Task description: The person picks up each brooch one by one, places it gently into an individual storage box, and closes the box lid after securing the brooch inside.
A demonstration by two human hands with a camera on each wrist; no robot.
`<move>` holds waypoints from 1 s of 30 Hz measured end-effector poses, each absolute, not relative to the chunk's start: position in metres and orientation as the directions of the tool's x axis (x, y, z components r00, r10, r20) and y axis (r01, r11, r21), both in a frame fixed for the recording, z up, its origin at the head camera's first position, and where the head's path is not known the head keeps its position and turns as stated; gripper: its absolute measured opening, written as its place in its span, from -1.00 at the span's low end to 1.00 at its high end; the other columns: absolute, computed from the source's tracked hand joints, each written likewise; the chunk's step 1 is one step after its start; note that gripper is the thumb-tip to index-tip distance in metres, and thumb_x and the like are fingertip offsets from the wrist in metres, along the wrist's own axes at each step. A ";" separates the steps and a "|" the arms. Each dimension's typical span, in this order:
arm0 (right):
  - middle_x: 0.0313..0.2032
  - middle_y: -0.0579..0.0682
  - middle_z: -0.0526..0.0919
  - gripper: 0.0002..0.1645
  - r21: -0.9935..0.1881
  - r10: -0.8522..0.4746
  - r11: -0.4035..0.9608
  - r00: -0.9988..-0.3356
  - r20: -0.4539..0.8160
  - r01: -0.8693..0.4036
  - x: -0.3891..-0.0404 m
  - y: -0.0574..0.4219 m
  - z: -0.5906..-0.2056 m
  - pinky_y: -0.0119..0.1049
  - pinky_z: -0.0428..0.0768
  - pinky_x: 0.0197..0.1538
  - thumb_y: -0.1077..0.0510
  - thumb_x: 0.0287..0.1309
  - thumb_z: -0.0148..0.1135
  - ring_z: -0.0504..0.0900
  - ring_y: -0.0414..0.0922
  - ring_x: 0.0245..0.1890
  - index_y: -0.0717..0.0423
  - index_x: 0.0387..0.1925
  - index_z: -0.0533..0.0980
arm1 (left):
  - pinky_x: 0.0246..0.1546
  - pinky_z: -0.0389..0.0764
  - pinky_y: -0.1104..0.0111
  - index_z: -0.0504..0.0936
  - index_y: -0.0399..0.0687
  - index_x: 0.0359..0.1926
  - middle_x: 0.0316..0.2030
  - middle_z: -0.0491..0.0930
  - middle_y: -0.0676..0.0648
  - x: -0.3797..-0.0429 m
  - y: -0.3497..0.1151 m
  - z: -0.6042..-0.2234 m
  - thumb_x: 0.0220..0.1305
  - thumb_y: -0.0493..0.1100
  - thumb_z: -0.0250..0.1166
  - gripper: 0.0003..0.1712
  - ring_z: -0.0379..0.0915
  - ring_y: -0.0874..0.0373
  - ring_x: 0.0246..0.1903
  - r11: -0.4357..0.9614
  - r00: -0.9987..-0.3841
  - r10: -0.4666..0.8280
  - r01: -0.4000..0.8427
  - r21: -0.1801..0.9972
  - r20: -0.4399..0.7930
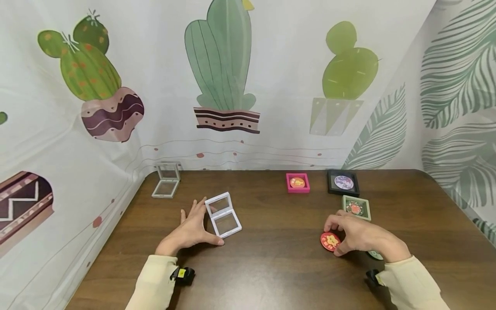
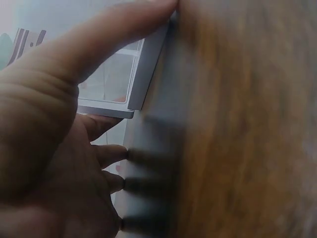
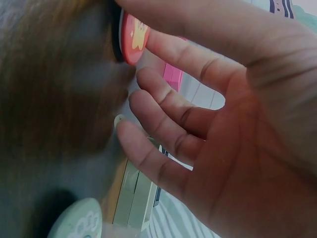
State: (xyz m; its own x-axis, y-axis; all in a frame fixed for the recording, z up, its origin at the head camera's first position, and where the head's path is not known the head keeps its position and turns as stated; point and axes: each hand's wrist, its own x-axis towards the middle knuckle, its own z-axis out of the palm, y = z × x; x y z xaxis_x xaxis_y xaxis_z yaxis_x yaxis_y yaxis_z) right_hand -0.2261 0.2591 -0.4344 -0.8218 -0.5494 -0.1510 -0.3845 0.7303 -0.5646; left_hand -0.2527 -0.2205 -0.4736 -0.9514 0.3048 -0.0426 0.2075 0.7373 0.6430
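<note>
My left hand (image 1: 190, 230) grips a white hinged display case (image 1: 223, 214) by its left side, thumb at the near corner and index finger at the far one. The case stands unfolded, its two clear windows showing; in the left wrist view my thumb crosses in front of its frame (image 2: 143, 74). Between thumb and index finger my right hand (image 1: 358, 232) pinches a round red badge (image 1: 328, 241) with a yellow star on it. The other right fingers are bent and hold nothing. A round green badge (image 1: 376, 255) lies partly hidden under the right wrist.
Behind the right hand sit a light green case (image 1: 364, 202) and a black case (image 1: 332, 188), each with a round badge inside. A pink case (image 1: 306, 189) is left of them. A grey-white case (image 1: 165, 189) stands unfolded at the table's back left, near the cactus-print cloth (image 1: 279, 86).
</note>
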 end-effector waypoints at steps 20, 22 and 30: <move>-0.25 -0.09 0.46 -0.46 -0.579 -0.518 0.724 -0.850 -0.098 -0.375 -0.226 0.249 -0.440 -0.30 0.51 -0.19 0.13 -0.20 0.68 0.46 -0.15 -0.24 -0.01 -0.23 0.49 | 0.37 -0.50 -0.52 0.50 -0.13 0.18 0.61 -0.01 -0.47 -0.250 -0.223 -0.471 -0.27 0.15 0.79 0.01 -0.36 -0.47 0.60 0.738 -0.956 0.290 0.200 0.645 -0.035; -0.25 -0.09 0.46 -0.48 -0.578 -0.512 0.727 -0.854 -0.096 -0.371 -0.226 0.248 -0.439 -0.29 0.52 -0.18 0.10 -0.19 0.68 0.47 -0.14 -0.23 -0.01 -0.23 0.50 | 0.37 -0.50 -0.52 0.50 -0.13 0.17 0.61 -0.01 -0.47 -0.250 -0.223 -0.471 -0.27 0.15 0.79 0.01 -0.36 -0.47 0.60 0.735 -0.956 0.290 0.202 0.648 -0.032; -0.19 -0.01 0.45 -0.46 -0.600 -0.477 0.727 -0.874 -0.091 -0.335 -0.225 0.244 -0.437 -0.20 0.53 -0.22 0.06 -0.14 0.65 0.50 -0.09 -0.20 0.03 -0.19 0.48 | 0.38 -0.51 -0.51 0.51 -0.12 0.18 0.61 -0.02 -0.46 -0.250 -0.222 -0.472 -0.27 0.16 0.80 0.02 -0.36 -0.45 0.61 0.736 -0.958 0.286 0.196 0.648 -0.035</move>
State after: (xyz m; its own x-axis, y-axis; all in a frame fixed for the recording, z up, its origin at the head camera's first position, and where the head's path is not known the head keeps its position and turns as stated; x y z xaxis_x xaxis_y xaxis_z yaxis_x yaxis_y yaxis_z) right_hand -0.2255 0.2437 -0.4373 -0.8740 -0.4774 -0.0912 -0.3346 0.7270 -0.5996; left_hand -0.2498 -0.2225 -0.4722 -0.9576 0.2861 -0.0354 0.1961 0.7364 0.6476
